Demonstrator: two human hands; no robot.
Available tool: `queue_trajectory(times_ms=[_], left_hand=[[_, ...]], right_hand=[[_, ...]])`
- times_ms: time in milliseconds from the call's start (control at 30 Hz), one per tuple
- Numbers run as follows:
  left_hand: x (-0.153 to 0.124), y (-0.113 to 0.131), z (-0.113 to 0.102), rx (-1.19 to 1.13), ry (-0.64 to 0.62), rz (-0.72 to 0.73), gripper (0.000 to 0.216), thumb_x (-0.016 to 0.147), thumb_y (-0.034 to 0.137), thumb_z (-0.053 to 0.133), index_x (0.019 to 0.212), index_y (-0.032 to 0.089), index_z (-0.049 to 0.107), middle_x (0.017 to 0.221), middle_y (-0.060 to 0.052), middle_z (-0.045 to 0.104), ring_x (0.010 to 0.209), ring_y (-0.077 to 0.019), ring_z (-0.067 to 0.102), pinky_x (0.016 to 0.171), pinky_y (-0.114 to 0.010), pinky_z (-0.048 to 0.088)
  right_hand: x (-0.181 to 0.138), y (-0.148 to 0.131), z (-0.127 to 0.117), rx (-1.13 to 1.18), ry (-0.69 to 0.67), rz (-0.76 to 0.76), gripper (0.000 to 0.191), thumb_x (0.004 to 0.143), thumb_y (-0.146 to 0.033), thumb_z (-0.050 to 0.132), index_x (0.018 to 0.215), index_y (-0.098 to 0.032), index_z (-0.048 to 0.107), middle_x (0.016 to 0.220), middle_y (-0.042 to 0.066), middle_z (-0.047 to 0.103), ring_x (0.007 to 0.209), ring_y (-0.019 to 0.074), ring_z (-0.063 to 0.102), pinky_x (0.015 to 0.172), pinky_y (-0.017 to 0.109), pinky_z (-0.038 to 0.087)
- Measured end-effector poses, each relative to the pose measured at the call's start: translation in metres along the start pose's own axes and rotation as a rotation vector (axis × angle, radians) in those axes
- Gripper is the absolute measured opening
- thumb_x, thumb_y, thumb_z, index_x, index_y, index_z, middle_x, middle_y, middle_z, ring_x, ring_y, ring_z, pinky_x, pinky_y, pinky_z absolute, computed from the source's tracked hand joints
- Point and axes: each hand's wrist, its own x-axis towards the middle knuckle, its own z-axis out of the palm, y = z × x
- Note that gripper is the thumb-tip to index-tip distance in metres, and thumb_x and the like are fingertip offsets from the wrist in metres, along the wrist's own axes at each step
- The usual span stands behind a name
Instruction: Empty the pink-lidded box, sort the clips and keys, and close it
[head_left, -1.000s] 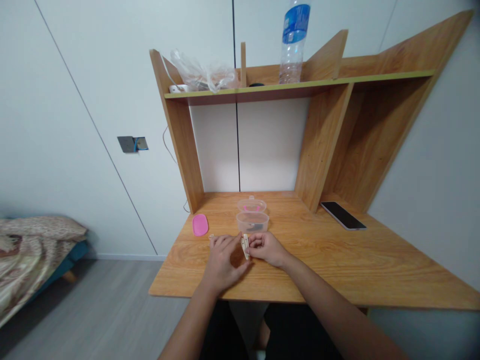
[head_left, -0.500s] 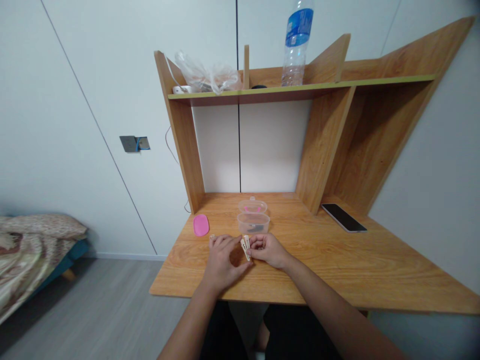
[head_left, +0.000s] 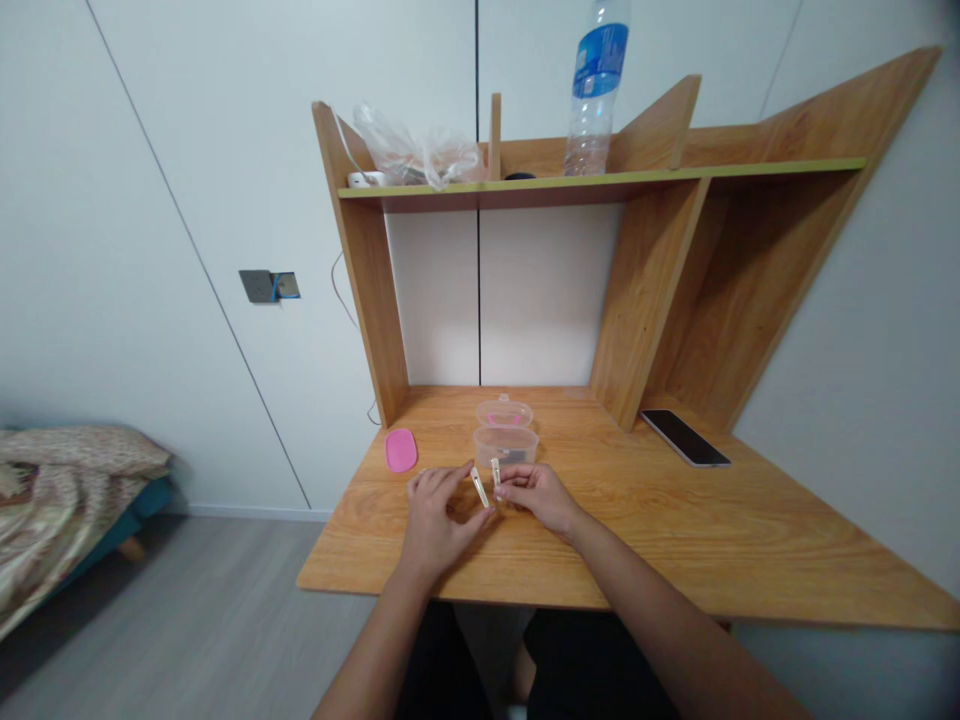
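Landmark: the clear plastic tub (head_left: 505, 446) at mid-desk. Well left of the tub I note a pink oval lid (head_left: 400, 450) lying flat on the wooden desk (head_left: 675, 520). Just in front of the tub and slightly left, the left hand (head_left: 433, 515) pinches one pale clip (head_left: 478, 487) between thumb and fingertips, clip tilted. Directly in front of the tub, the right hand (head_left: 537, 495) grips a second pale clip (head_left: 496, 472), held upright close to the tub's near wall. The two clips stand near each other but apart. Behind the tub, touching it or nearly so, sits a second clear container (head_left: 504, 412). Well right of the tub lies a dark phone (head_left: 685, 437).
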Motion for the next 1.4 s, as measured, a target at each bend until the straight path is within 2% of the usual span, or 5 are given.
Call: queue_trajectory(times_ms=[467, 600, 833, 967, 1400], left_hand=[[-0.002, -0.008, 0.007, -0.036, 0.000, -0.070, 0.059, 0.082, 0.035, 0.073, 0.137, 0.022, 0.056, 0.113, -0.010, 0.071, 0.106, -0.0277, 0.064, 0.095, -0.045, 0.041], [-0.001, -0.008, 0.005, -0.084, 0.002, -0.177, 0.054, 0.088, 0.023, 0.063, 0.141, 0.023, 0.053, 0.100, -0.007, 0.073, 0.092, -0.0227, 0.065, 0.092, -0.043, 0.043], [0.000, -0.009, 0.005, -0.230, 0.016, -0.308, 0.052, 0.090, 0.028, 0.061, 0.142, 0.021, 0.053, 0.094, -0.007, 0.077, 0.078, -0.0186, 0.066, 0.080, -0.035, 0.049], [0.002, -0.009, 0.005, -0.322, 0.013, -0.363, 0.048, 0.089, 0.029, 0.063, 0.136, 0.019, 0.058, 0.096, -0.009, 0.079, 0.080, -0.0196, 0.070, 0.079, -0.034, 0.052], [0.003, -0.013, 0.005, -0.227, -0.022, -0.324, 0.019, 0.089, 0.026, 0.063, 0.105, 0.019, 0.073, 0.105, -0.010, 0.078, 0.098, -0.0244, 0.073, 0.090, -0.040, 0.052]], right_hand=[[-0.002, -0.004, 0.002, -0.048, 0.073, -0.107, 0.043, 0.069, -0.057, 0.080, 0.077, -0.017, 0.067, 0.068, 0.003, 0.071, 0.048, 0.0099, 0.054, 0.045, 0.022, 0.038], [0.001, -0.003, -0.002, -0.023, 0.280, -0.223, 0.042, 0.072, -0.056, 0.078, 0.082, -0.017, 0.067, 0.073, 0.007, 0.074, 0.049, 0.0111, 0.055, 0.043, 0.022, 0.038], [0.007, -0.001, -0.015, -0.004, 0.600, -0.361, 0.045, 0.075, -0.051, 0.077, 0.103, -0.020, 0.061, 0.072, 0.002, 0.071, 0.051, 0.0134, 0.058, 0.047, 0.024, 0.042], [0.010, 0.004, -0.018, -0.033, 0.601, -0.361, 0.040, 0.077, -0.054, 0.074, 0.091, -0.018, 0.067, 0.076, 0.005, 0.072, 0.057, 0.0149, 0.061, 0.047, 0.024, 0.042], [0.011, 0.007, -0.019, -0.021, 0.537, -0.294, 0.042, 0.078, -0.050, 0.072, 0.096, -0.014, 0.073, 0.068, 0.005, 0.068, 0.052, 0.0125, 0.052, 0.045, 0.023, 0.034]])
